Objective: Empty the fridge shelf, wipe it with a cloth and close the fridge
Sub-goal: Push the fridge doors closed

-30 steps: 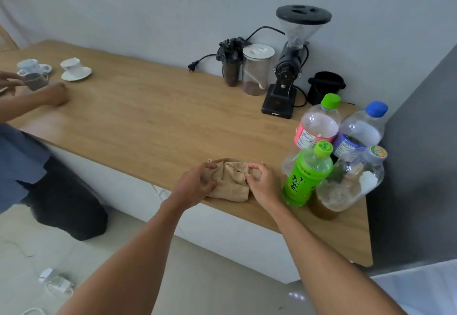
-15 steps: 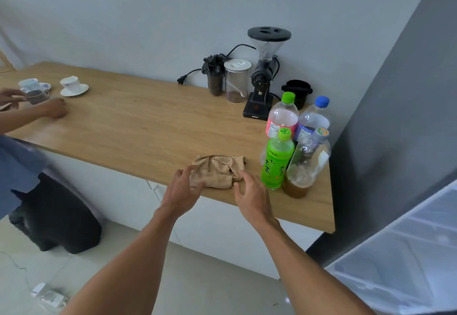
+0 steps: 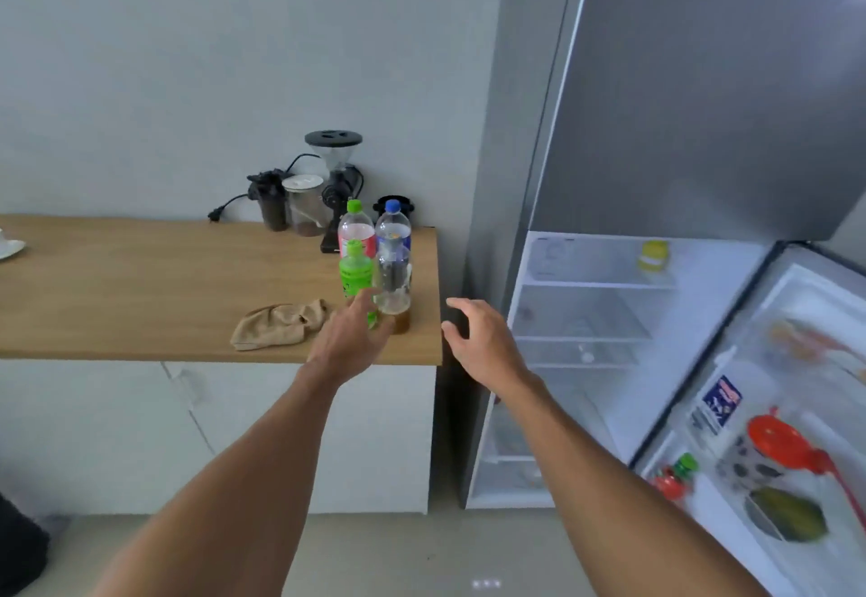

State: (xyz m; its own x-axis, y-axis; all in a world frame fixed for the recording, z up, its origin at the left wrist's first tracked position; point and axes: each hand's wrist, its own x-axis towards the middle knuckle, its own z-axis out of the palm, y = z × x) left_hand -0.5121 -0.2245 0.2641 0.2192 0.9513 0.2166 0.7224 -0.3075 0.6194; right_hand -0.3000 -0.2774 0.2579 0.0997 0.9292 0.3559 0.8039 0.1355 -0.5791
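Fridge (image 3: 703,128) stands open just right of the right hand (image 3: 485,343), its door (image 3: 796,409) swung toward the viewer and stocked with items too blurred to name. Shelves (image 3: 581,339) beyond the right hand look mostly bare; a small yellow jar (image 3: 653,257) sits on the top one. Cloth (image 3: 281,324) lies crumpled on the surface (image 3: 140,287), just left of the left hand (image 3: 349,339) and apart from it. Bottles (image 3: 375,264) stand clustered directly beyond the left hand, whose fingertips overlap the green one; contact cannot be told. Step in hand, as judged: the emptying appears nearly done and wiping is not yet begun. The next move calls for either clearing what is left on the shelf or taking up the cloth. Both forearms extend forward at mid height. Left hand is loose, fingers spread, grasping nothing. Right hand is likewise empty, fingers curled and parted, palm turned inward toward the fridge edge.
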